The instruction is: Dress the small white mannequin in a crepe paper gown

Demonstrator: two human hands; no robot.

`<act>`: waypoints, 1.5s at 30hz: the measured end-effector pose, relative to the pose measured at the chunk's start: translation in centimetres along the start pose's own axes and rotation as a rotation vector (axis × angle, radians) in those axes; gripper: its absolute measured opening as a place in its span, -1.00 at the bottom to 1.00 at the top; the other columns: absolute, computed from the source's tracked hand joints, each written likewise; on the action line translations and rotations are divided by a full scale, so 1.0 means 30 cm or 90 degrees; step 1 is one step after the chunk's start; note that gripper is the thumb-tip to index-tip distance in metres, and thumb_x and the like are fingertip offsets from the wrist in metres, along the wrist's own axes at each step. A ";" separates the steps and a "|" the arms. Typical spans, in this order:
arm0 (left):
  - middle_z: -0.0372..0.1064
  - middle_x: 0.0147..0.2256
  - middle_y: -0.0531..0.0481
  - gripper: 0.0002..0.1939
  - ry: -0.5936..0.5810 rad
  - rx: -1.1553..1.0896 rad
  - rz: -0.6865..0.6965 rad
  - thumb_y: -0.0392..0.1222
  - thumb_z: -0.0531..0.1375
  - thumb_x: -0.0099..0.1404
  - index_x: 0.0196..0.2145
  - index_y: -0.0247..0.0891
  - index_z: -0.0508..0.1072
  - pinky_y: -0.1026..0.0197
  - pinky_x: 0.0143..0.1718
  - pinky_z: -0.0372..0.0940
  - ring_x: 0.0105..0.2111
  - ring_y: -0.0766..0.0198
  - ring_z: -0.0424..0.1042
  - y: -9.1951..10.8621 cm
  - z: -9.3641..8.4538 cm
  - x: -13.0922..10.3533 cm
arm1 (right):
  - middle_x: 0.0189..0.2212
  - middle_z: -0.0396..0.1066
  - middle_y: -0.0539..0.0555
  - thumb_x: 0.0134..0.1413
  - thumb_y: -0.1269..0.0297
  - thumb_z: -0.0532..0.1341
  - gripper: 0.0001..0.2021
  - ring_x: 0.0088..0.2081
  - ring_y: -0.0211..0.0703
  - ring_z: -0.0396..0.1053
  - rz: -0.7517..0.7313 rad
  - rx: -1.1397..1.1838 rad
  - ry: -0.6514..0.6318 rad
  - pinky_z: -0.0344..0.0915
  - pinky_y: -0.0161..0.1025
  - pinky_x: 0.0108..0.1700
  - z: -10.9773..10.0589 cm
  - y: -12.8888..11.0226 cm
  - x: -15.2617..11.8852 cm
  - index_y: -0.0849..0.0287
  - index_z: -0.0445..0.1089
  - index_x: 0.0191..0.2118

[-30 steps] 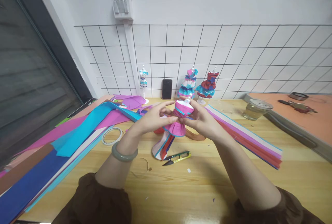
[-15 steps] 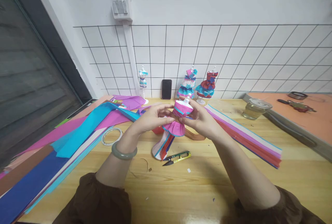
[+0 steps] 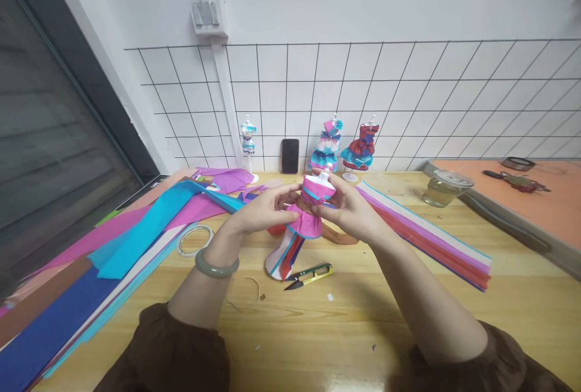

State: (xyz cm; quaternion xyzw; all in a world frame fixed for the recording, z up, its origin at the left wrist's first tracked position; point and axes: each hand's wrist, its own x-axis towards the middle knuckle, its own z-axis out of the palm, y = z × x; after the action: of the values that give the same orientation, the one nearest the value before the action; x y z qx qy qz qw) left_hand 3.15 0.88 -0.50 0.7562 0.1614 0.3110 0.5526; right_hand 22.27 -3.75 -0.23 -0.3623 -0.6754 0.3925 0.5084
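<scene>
Between my hands a small white dress form [image 3: 323, 176] leans on its stand, dressed in a pink top with a blue band and a pink skirt [image 3: 305, 224] with a blue hem. My left hand [image 3: 271, 207] is closed on the skirt's waist, thumb at the front. From the other side my right hand [image 3: 342, 201] grips the form at the waist, thumb and fingers close together. A brown strip shows at the waist between the thumbs. Striped strips hang below the skirt over the base. Thread snips [image 3: 309, 277] lie on the table just in front of it.
Coloured crepe paper [image 3: 149, 228] spreads over the left side, with a tape roll [image 3: 195, 241] beside it. Striped paper strips [image 3: 426, 235] and a lidded jar [image 3: 447, 188] are on the right. Dressed forms [image 3: 358, 150] and a phone [image 3: 290, 156] stand by the wall.
The view has shifted slightly. Both hands keep their hold on the dress form, and my left thumb has moved a little left along the skirt's waist.
</scene>
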 end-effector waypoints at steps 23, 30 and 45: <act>0.33 0.01 -0.12 -0.34 0.105 0.209 0.010 -0.40 0.11 0.12 0.19 -0.21 0.16 0.09 0.00 0.25 -0.05 0.16 0.36 0.033 0.072 0.003 | 0.02 0.38 0.09 -0.04 0.41 0.26 -0.40 0.04 -0.02 0.34 -0.052 -0.092 0.017 0.23 -0.02 0.13 0.001 0.022 -0.003 0.05 0.19 0.17; 0.34 0.00 -0.14 -0.33 0.066 0.158 -0.012 -0.38 0.14 0.12 0.21 -0.24 0.14 0.13 -0.06 0.29 -0.07 0.16 0.36 0.030 0.059 0.003 | 0.06 0.34 0.10 -0.04 0.43 0.25 -0.41 0.09 -0.03 0.30 -0.061 -0.091 0.021 0.20 -0.06 0.16 0.009 0.020 -0.004 0.08 0.19 0.16; 0.34 0.02 -0.20 -0.41 0.034 0.044 -0.022 -0.23 0.24 0.18 0.16 -0.24 0.24 0.04 0.04 0.23 0.02 0.10 0.33 0.026 0.037 0.004 | 0.09 0.31 0.10 0.00 0.39 0.26 -0.48 0.12 0.00 0.27 -0.045 -0.112 -0.035 0.20 0.02 0.16 -0.021 0.005 -0.006 0.04 0.23 0.12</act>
State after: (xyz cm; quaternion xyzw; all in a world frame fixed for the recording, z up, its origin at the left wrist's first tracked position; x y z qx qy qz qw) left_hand 3.87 -0.13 0.04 0.7632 0.1997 0.3160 0.5270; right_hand 22.95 -3.75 -0.33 -0.3706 -0.7332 0.3236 0.4694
